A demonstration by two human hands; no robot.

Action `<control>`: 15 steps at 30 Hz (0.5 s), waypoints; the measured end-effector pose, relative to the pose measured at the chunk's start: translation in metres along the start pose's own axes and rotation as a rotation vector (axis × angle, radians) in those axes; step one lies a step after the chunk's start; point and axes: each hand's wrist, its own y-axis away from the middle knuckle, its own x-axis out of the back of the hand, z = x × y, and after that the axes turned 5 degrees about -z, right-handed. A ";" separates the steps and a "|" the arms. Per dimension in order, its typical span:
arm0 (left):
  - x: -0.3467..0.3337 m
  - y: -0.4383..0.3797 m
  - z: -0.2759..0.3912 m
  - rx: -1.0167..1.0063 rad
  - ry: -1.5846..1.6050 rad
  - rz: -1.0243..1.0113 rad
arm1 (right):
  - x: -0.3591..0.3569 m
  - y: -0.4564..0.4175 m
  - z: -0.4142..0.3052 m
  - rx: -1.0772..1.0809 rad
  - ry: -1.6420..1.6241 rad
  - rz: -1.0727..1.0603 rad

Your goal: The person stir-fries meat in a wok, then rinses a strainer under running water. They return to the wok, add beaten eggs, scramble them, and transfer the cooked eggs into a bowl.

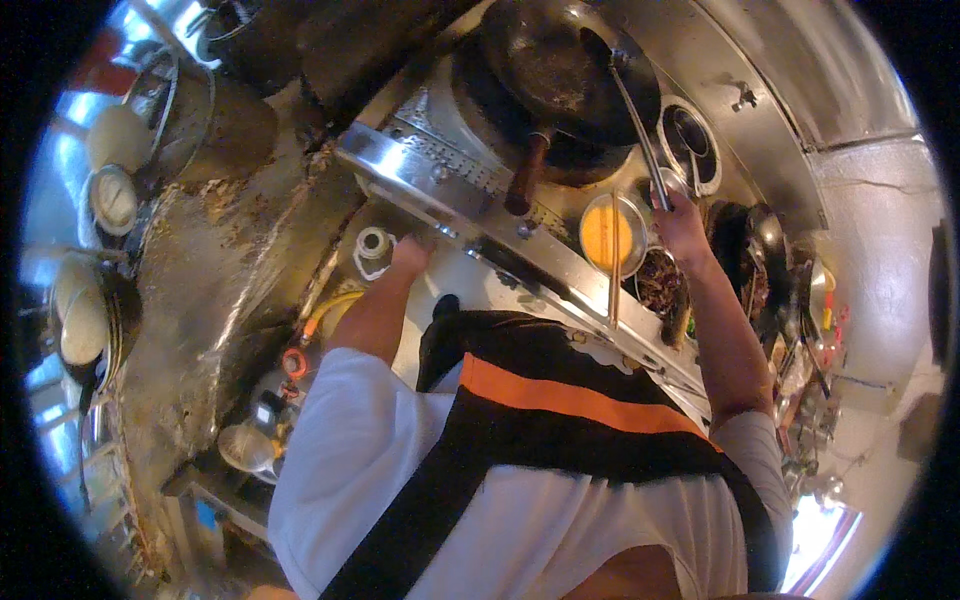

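Note:
My right hand (681,229) grips the long metal handle of a wok ladle (637,124), whose dark head rests inside a black wok (559,75). The wok sits on the burner, its wooden handle (528,174) pointing back at me. Just left of that hand is a metal bowl of orange-yellow liquid like beaten egg (606,234), with wooden chopsticks (615,281) laid across it. My left hand (412,255) is low, below the stove's front edge and beside a white plastic jug (373,244). Its fingers are blurred and partly hidden, so a grip cannot be made out.
A bowl of dark shredded food (660,281) stands by my right forearm. Beyond is a white-rimmed container (688,146) with dark contents. The stove's steel front rail (450,199) runs between me and the wok. At left stand a stained metal counter (217,277) and a large pot (225,124).

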 end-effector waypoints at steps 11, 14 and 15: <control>-0.168 -0.152 -0.024 0.024 0.182 0.168 | 0.002 0.054 -0.062 -0.207 -0.532 -0.138; -0.158 -0.110 -0.009 -0.025 0.123 0.081 | 0.004 0.060 -0.062 -0.257 -0.593 -0.110; -0.155 -0.101 -0.006 -0.048 0.109 0.068 | 0.001 0.061 -0.067 -0.270 -0.593 -0.095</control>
